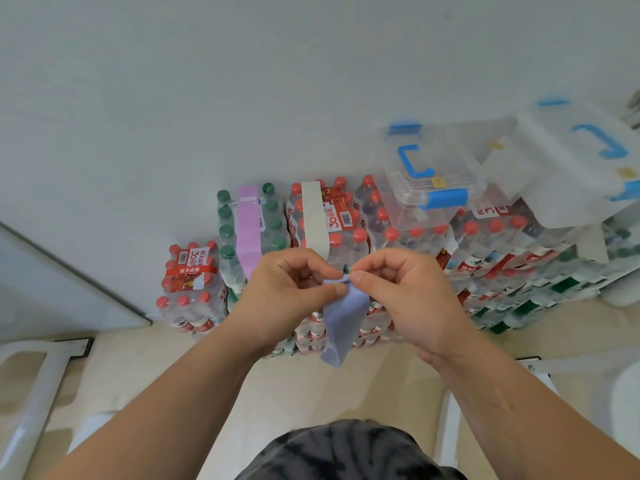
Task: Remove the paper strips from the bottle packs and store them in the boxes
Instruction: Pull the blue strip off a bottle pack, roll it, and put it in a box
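Dark patterned clothing (346, 452) was seen at the bottom, with both forearms raised above it over the floor (311, 382). A blue paper strip (343, 320) was held clear of the bottle packs. Its top end was pinched between thumb and fingertips of the left hand (287, 289) and the right hand (398, 289). Each grip was closed tight on that end, and the rest hung loose and slightly twisted.

A pink strip (248, 230) was seen laid across the green-capped pack (273, 223), and a white strip (314, 216) across the red-capped pack (349, 233) beside it. Both packs were stacked at the floor's far edge by the wall. Two clear boxes with blue latches, the nearer box (429, 188) and the farther box (571, 161), were set on packs to the right, lids apparently on.

The blue strip could be torn if the two grips were drawn apart. It could be dropped to the floor once one hand was freed for a latch. The nearer box, perched on rounded caps, could be shoved off if pressed hard.
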{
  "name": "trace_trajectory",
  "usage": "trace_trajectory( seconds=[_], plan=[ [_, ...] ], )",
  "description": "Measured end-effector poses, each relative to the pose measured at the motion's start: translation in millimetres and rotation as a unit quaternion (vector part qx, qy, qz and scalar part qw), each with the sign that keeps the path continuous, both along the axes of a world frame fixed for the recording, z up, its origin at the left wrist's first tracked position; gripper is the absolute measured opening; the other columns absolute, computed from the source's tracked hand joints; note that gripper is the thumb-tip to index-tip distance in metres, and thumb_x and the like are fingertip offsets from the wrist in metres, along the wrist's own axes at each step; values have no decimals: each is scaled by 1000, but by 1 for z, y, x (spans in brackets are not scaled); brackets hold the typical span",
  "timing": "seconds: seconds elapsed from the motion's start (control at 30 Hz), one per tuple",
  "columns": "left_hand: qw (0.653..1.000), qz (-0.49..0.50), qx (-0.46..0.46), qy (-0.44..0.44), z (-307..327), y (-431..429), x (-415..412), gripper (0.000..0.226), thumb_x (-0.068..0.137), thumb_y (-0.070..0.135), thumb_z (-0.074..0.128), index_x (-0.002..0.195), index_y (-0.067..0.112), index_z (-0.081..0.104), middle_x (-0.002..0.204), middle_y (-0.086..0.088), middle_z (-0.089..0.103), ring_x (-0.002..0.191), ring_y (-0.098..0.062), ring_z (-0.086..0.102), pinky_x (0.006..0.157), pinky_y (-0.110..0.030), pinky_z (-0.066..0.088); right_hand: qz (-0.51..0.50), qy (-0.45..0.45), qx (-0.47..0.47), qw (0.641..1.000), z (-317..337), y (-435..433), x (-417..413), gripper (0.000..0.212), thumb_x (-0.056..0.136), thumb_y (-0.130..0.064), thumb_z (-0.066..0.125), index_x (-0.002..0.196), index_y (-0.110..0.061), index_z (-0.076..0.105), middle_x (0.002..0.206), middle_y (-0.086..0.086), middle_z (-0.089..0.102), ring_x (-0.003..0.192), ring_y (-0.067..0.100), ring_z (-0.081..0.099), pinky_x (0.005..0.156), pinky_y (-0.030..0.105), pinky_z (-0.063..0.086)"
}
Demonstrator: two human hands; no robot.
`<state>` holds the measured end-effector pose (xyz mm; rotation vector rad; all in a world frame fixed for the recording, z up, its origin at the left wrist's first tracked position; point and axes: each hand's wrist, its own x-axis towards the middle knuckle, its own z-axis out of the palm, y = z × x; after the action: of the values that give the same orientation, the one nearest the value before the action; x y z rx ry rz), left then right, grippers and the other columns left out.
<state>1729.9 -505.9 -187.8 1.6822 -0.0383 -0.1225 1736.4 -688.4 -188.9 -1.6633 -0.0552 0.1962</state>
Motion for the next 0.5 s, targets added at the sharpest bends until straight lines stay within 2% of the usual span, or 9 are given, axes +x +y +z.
trace_trajectory(
  seconds=[0.13,0.3,0.5],
  plan=[
    [1000,28,-11,8,1,-2,2,16,80,-3,76,74,12,74,77,-22,68,70,-30,62,71,-45,55,26,-16,-11,999,1,-5,4,9,88,-5,74,86,-13,76,79,1,77,76,12,71,75,27,60],
    [999,40,-18,15,-1,-4,6,19,80,-7,74,72,11,73,78,-25,66,72,-29,61,71,-41,53,32,-14,8,999,-2,-6,9,10,86,0,75,85,-9,77,75,-2,75,73,11,69,72,25,58],
    [999,50,-2,6,-2,-5,9,16,79,-10,73,73,4,71,80,-33,61,72,-30,56,71,-45,49,31,-13,3,999,-5,-4,13,15,85,2,74,83,-13,79,80,4,77,76,15,70,73,25,59]
  ],
)
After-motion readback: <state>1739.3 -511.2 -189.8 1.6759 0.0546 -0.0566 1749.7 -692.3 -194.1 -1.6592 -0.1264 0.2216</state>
